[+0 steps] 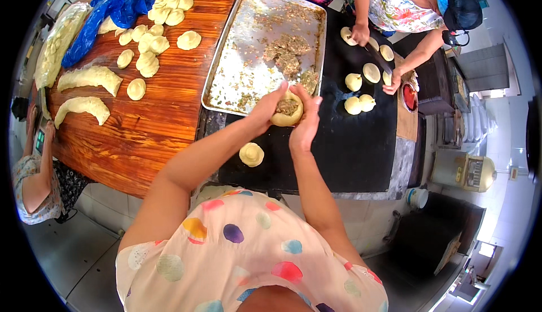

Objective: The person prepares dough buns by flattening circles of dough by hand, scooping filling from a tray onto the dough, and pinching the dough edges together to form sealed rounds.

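My left hand (267,108) and my right hand (305,124) cup a round of dough (287,121) between them. Its top is open, and brown-green minced filling shows inside. My fingers wrap around its sides, partly hidden behind it. Just beyond is a metal tray (226,69) smeared with scraps, with a mound of minced filling (287,52) toward its right side. A flat dough round (251,154) lies on the black worktop (344,154), near my left forearm.
On the wooden table (141,148) at left lie many dough rounds (148,63), long dough strips (83,108) and blue plastic sheeting (107,18). At right, a co-worker's hands (389,83) hold a dark tool (381,58) over several buns (371,73). Other people's hands reach in at the far side.
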`<state>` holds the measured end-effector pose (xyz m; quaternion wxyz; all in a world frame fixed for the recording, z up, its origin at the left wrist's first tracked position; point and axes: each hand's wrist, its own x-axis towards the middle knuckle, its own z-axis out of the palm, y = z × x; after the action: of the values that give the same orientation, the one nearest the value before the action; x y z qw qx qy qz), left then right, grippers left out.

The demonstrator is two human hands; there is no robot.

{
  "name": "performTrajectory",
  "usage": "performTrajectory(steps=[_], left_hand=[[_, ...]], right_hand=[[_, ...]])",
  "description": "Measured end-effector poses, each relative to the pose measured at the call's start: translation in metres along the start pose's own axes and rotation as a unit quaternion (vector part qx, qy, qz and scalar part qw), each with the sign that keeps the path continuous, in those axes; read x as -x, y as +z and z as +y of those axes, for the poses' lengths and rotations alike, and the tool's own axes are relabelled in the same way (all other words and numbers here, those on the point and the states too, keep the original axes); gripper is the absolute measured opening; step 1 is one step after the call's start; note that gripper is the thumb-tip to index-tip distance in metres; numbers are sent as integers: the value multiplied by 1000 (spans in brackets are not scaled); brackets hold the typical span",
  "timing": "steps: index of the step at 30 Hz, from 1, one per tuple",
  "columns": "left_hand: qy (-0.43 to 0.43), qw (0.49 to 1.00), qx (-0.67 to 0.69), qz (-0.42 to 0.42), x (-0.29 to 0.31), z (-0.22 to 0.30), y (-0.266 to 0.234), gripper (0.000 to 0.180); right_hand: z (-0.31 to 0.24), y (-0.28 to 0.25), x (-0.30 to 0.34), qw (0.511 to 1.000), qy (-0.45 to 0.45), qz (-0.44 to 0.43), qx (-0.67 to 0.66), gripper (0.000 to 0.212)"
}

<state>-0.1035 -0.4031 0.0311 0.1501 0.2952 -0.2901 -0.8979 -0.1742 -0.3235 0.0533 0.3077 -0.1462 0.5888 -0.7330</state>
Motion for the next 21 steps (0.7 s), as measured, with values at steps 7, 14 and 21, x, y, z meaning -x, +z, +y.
performTrajectory(steps=[7,14,21], left_hand=[[-28,990,133,38,2,24,15,70],[242,959,-94,113,12,-36,6,34],[-23,994,-92,-56,28,39,-12,52]], right_hand=[[1,0,-17,999,-4,24,-22,71],[13,31,16,973,-149,103,142,61],[-12,5,30,932,-198,-111,283,54]])
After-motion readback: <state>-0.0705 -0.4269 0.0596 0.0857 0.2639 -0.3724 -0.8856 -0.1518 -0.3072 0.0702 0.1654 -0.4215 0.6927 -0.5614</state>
